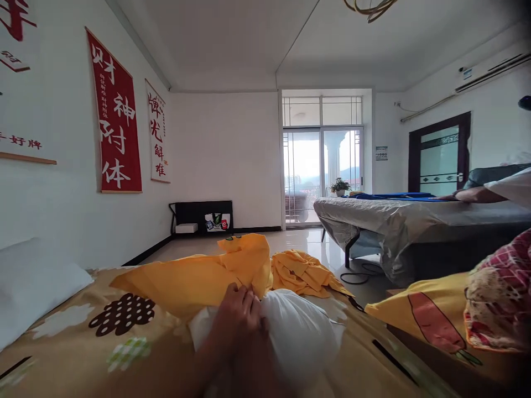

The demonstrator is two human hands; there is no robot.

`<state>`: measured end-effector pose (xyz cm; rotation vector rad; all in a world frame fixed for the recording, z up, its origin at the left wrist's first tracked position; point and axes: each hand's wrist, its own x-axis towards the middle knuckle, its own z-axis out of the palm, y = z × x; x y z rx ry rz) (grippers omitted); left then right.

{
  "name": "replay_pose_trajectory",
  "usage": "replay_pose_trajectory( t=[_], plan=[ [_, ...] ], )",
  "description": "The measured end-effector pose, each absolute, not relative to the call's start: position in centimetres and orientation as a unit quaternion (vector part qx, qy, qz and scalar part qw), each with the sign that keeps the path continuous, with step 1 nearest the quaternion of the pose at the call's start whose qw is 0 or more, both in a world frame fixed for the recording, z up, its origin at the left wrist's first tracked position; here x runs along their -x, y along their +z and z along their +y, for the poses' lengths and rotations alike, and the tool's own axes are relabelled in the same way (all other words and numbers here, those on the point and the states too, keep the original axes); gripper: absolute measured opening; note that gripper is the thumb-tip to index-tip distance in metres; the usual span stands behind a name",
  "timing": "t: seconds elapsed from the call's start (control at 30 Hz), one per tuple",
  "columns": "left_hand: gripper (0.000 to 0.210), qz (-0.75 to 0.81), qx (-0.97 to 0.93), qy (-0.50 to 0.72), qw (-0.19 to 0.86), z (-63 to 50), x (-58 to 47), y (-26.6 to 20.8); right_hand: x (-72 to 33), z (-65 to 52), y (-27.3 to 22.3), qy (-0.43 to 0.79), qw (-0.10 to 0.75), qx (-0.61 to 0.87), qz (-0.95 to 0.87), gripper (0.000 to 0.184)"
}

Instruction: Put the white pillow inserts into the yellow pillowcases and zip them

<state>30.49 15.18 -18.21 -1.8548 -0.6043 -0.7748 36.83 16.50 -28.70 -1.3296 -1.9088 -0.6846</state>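
My left hand (239,304) reaches in from the lower left, its fingers closed where a yellow pillowcase (199,276) meets a white pillow (298,326). Right up against it, my right hand (260,327) is closed at the white pillow's near left side; its fingers are dark and partly covered by the left hand. Spread out to the left and standing up in a fold beyond my hands, the yellow cloth partly covers the bed. The pillow bulges to the right of my hands, and another white part of it shows left of my wrists.
Beneath lies a brown patterned bedsheet (166,359). Crumpled yellow fabric (301,271) rests beyond the pillow. Another white pillow (37,282) is at left. To the right are a yellow carrot-print cushion (431,315) and a plastic-covered table (373,213), with another person's arm (481,194) on it.
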Motion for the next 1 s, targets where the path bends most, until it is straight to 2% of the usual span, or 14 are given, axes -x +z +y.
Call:
replay_pose_trajectory(
  t=[0.1,0.2,0.27,0.4,0.53,0.63,0.8,0.93,1.0],
  plan=[
    [0.015,-0.266,0.763,-0.306,0.504,16.9,-30.1,-17.4,-37.7,16.4,-26.5,-0.190,0.362,0.539,-0.737,0.033],
    [0.020,-0.345,0.719,-0.328,0.506,18.2,-28.8,-17.2,-39.6,15.8,-25.6,-0.196,0.395,0.509,-0.739,0.051],
    [0.023,-0.403,0.682,-0.337,0.509,18.6,-28.0,-17.2,-40.5,15.6,-25.6,-0.210,0.412,0.504,-0.729,0.057],
    [0.022,-0.440,0.647,-0.357,0.511,18.6,-27.9,-17.7,-40.9,15.6,-26.0,-0.213,0.404,0.506,-0.732,0.055],
    [0.012,-0.352,0.715,-0.334,0.502,18.0,-29.6,-18.8,-40.3,17.0,-25.5,-0.187,0.375,0.521,-0.744,0.040],
    [0.015,-0.307,0.736,-0.304,0.522,17.9,-30.8,-19.8,-40.0,18.5,-24.7,-0.169,0.374,0.541,-0.734,0.032],
    [0.023,-0.308,0.735,-0.312,0.518,18.8,-30.4,-20.1,-40.7,18.0,-24.8,-0.173,0.400,0.521,-0.734,0.035],
    [0.022,-0.327,0.721,-0.340,0.507,19.3,-28.4,-19.6,-44.4,15.6,-26.3,-0.273,0.404,0.366,-0.792,0.048],
    [0.022,-0.335,0.714,-0.349,0.506,18.9,-27.9,-19.6,-46.8,14.9,-27.0,-0.322,0.442,0.365,-0.753,0.046]
  ],
)
